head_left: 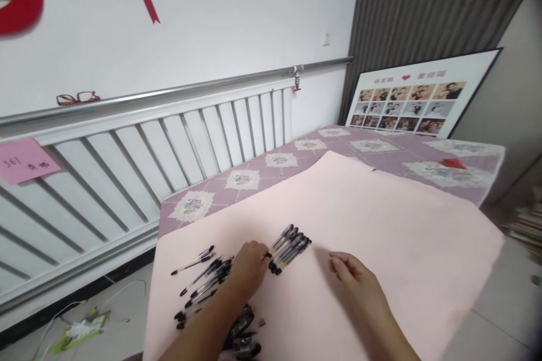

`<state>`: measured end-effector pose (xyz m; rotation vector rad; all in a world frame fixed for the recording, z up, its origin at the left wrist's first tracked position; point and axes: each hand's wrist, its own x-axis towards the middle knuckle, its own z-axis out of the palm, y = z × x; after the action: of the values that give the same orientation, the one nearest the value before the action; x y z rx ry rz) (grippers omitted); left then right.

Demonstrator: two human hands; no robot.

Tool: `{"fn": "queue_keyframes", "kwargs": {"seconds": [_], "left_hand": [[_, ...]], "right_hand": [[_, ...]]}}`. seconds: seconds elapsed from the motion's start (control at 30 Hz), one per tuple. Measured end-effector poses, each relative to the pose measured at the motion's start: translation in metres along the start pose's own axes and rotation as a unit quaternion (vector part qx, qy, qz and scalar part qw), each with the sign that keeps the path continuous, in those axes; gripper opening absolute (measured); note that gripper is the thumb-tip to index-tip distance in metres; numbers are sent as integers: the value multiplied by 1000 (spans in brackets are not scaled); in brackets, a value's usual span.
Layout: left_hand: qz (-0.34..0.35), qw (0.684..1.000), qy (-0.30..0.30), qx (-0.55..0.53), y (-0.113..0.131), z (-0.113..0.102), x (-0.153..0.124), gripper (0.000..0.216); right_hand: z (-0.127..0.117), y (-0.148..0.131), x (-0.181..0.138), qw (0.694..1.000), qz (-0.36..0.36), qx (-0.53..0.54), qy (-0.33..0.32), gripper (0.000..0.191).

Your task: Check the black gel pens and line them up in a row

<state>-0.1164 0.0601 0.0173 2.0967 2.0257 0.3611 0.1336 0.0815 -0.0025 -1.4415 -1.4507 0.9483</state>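
Note:
On the pale pink sheet point(398, 237), a row of black-capped clear pens point(290, 248) lies side by side, caps pointing away to the right. At the left end of this row is my left hand point(249, 265), its fingers closed on the dark end of a pen point(267, 255). Loose pens point(207, 282) are scattered to the left of that hand, partly hidden by my forearm. My right hand point(351, 273) hovers right of the row, thumb and fingertips drawn together, with nothing visible in them.
Dark plastic-wrapped items point(243, 335) lie at the near edge below my left forearm. A purple patterned tablecloth point(262, 175) shows beyond the sheet, with a red paper piece point(454, 163) on it. A white radiator point(190, 141) runs along the left; a photo board point(417, 96) leans behind.

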Motion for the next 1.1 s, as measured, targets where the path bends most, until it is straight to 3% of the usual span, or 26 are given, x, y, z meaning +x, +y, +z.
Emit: {"fn": "queue_keyframes", "kwargs": {"seconds": [0.1, 0.2, 0.57, 0.7, 0.77, 0.93, 1.1], "left_hand": [[8, 1000, -6, 13, 36, 17, 11, 21], [-3, 1000, -9, 30, 56, 27, 19, 20], [-61, 997, -14, 34, 74, 32, 26, 15], [-72, 997, 0, 7, 80, 25, 18, 10], [-70, 997, 3, -10, 84, 23, 8, 8], [-88, 986, 21, -140, 92, 30, -22, 2], [-116, 930, 21, -347, 94, 41, -36, 7]], "right_hand": [[-2, 1, 5, 1000, 2, 28, 4, 27], [-3, 2, 10, 1000, -9, 28, -2, 26], [5, 21, 25, 997, -47, 50, -47, 23], [6, 18, 26, 997, -5, 75, -35, 29], [10, 13, 23, 990, 30, 120, -68, 32], [24, 1, 9, 952, 48, 236, -190, 35], [31, -2, 0, 931, 34, 263, -250, 32]]}}
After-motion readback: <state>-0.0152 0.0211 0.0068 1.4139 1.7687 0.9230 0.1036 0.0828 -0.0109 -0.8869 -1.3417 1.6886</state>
